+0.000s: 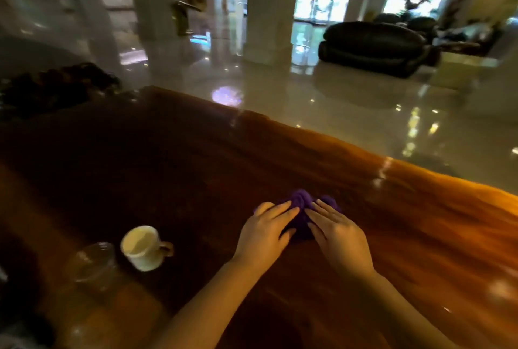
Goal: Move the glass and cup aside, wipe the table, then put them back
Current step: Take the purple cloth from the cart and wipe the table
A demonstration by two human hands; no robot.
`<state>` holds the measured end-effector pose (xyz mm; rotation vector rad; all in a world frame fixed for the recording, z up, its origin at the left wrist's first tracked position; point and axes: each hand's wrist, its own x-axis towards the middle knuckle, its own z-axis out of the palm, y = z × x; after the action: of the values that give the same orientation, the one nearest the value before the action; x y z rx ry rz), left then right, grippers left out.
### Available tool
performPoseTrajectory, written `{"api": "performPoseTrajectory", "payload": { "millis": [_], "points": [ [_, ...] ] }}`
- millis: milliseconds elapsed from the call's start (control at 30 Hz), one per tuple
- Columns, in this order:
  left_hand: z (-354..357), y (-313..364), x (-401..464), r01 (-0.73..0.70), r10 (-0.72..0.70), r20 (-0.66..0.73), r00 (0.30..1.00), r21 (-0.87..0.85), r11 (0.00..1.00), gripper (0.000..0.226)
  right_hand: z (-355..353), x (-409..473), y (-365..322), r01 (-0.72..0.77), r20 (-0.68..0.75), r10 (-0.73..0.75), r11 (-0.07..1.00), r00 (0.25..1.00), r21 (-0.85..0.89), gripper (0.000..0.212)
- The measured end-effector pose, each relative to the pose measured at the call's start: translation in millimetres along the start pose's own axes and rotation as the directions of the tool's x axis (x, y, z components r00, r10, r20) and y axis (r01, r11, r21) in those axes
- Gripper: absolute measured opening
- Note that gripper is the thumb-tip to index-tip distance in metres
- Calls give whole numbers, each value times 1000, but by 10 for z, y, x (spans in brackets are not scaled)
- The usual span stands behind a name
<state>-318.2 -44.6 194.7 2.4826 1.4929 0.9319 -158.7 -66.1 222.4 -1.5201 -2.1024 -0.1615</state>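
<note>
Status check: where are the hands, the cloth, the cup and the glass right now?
Left hand and right hand flat on purple cloth, mid-table. White cup and glass upright, off to the left. Wiping path clear.
</note>
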Motion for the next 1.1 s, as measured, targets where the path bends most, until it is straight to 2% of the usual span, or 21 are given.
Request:
{"api": "performPoseTrajectory", "payload": {
  "millis": [200,367,567,800,867,933,967,1033,1100],
  "points": [
    [1062,1111,-10,-132,154,175,973,-132,982,47,-360,-1105,1053,-231,26,234,968,972,-96,35],
    [1836,1635,-177,-201,257,300,919,-206,958,45,-283,-1910,1625,-414,17,418,903,908,-114,38],
    [2583,1900,-476,-206,308,393,866,-280,937,42,62,-2661,2074,-554,57,560,828,827,-88,37],
    [3096,1916,-685,-210,341,513,788,-297,931,42,378,-3163,2332,-650,126,652,757,748,-62,33],
    [3182,1867,-713,-222,341,571,747,-269,937,43,433,-3249,2395,-686,173,693,720,700,-105,31],
    [3227,1785,-755,-235,327,614,718,-228,945,46,460,-3315,2433,-711,137,732,681,667,-175,37],
    [3220,1740,-771,-246,323,606,727,-209,946,47,466,-3328,2442,-703,106,730,680,675,-208,44],
    [3182,1613,-787,-282,323,531,783,-160,946,49,469,-3287,2451,-619,109,654,748,748,-240,54],
    [3136,1415,-765,-271,281,435,855,-87,959,52,506,-3206,2500,-438,219,485,869,846,-231,57]
  ]
}}
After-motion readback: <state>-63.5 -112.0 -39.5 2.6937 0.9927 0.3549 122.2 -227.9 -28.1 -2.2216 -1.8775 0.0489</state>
